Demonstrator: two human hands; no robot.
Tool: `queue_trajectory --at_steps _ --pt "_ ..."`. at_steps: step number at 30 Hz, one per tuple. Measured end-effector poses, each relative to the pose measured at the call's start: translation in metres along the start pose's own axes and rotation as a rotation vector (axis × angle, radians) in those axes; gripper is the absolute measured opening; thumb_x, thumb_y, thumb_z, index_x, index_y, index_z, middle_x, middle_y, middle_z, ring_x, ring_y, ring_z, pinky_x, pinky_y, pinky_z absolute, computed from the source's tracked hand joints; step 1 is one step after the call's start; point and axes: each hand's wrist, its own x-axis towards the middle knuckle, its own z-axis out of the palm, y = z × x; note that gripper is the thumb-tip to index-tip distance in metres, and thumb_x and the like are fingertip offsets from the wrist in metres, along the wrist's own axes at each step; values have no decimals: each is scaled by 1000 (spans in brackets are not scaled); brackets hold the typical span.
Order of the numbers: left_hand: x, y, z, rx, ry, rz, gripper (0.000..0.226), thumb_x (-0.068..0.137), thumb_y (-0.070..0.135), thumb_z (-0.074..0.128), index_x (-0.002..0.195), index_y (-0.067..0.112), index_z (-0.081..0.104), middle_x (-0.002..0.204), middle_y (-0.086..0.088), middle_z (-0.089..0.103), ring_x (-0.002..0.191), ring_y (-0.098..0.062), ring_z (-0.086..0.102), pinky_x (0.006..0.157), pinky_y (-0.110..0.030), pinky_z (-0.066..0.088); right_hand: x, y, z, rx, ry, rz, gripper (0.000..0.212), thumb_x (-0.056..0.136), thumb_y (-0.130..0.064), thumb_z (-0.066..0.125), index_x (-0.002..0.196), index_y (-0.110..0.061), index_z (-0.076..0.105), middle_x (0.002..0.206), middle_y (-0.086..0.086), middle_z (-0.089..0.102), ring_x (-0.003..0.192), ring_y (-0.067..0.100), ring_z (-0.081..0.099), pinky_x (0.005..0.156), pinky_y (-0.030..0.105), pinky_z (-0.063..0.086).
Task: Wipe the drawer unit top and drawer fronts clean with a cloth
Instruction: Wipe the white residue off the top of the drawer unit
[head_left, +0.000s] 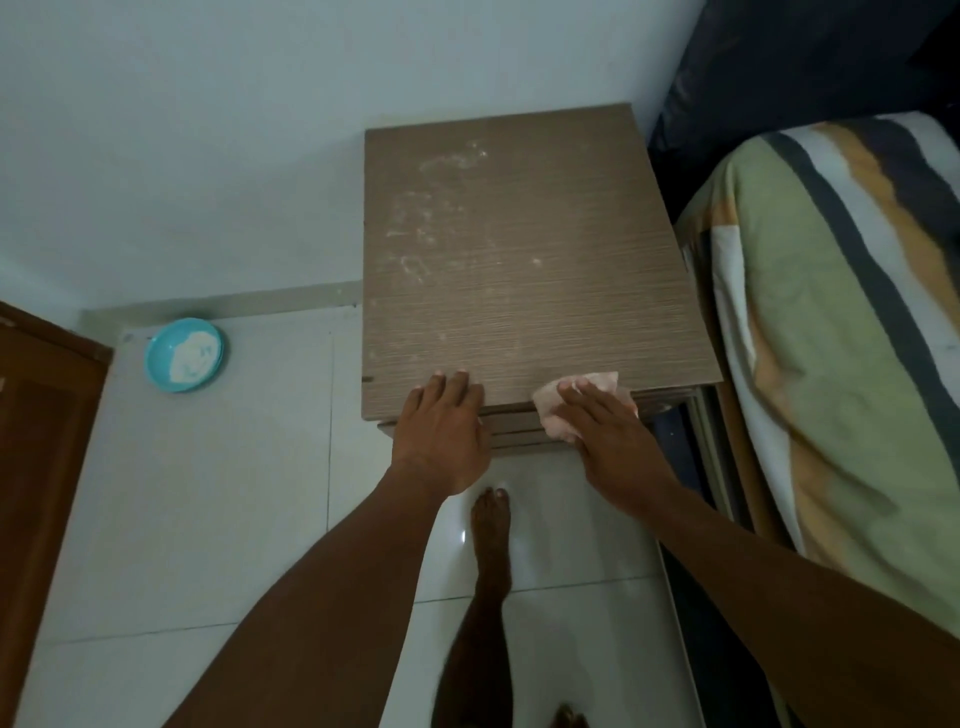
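Note:
The brown wood-grain drawer unit (519, 249) stands against the white wall, its top marked with pale dusty smears toward the back left. My left hand (441, 431) rests flat on the top's front edge, fingers straight. To its right, my right hand (597, 421) presses a small pale pink cloth (553, 410) against the front edge, near the right corner, with straight fingers. The cloth hangs partly over the edge onto the drawer fronts (514, 434), which show only as thin strips under the top.
A turquoise plate (184, 355) with white powder lies on the tiled floor left of the unit. A bed with a striped cover (841, 332) stands close on the right. A brown wooden door (36, 441) is at far left. My bare foot (491, 535) is in front.

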Motion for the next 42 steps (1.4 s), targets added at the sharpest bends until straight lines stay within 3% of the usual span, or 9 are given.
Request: queue_trajectory --at_steps 3,8,13,23,26,29,31,34,42 --pt "-3 -3 -9 -29 2 -8 49 96 35 36 142 20 40 157 -6 34 147 -30 25 118 -48 25 -17 -4 -3 -30 -233 4 46 96 -11 56 141 -19 52 139 7 58 124 27 58 100 43 51" --pt "35 -24 -43 -35 34 -33 52 97 34 36 147 18 38 159 -7 34 148 -31 27 118 -47 25 42 -10 -45 -73 -12 -58 37 88 -7 67 124 -7 63 108 15 67 91 36 66 68 48 57" --pt "104 -46 -77 -36 42 -26 52 95 34 37 145 19 41 156 -6 38 143 -28 33 116 -45 28 192 -4 -107 -96 90 -42 36 94 -16 58 129 -11 59 120 15 64 108 37 59 79 49 54" --pt "262 -97 -119 -2 48 55 55 94 34 36 147 17 39 157 -7 35 146 -31 28 118 -46 25 428 45 -133 -155 109 9 41 93 -19 62 132 -11 54 129 17 61 110 39 60 81 45 51" --pt "280 -103 -118 17 37 87 55 95 37 33 146 18 39 156 -7 37 147 -31 27 119 -46 24 466 54 -116 -114 71 26 46 93 -19 61 138 -14 50 143 14 53 129 36 49 97 51 48" --pt "283 -110 -113 46 18 122 55 94 38 33 145 18 41 155 -6 37 146 -30 27 118 -46 25 477 59 -89 -167 -172 35 60 97 -33 53 153 -26 31 165 7 24 153 31 17 119 53 24" --pt "280 -113 -109 44 20 137 55 94 38 34 144 18 41 155 -6 36 145 -30 27 118 -46 24 469 62 -71 -189 -198 59 61 100 -41 39 157 -32 18 169 3 6 156 29 1 123 53 9" --pt "272 -113 -103 44 38 140 53 93 37 35 142 17 42 153 -7 37 145 -30 27 118 -46 25 446 58 -59 -149 -142 58 60 100 -44 28 158 -34 17 169 2 4 156 29 -2 124 51 3" --pt "215 -93 -83 30 18 103 55 94 36 37 146 18 41 158 -6 33 147 -31 24 118 -46 22 344 34 -45 -137 -135 28 56 103 -40 32 158 -32 20 169 2 5 156 28 -2 125 51 3"
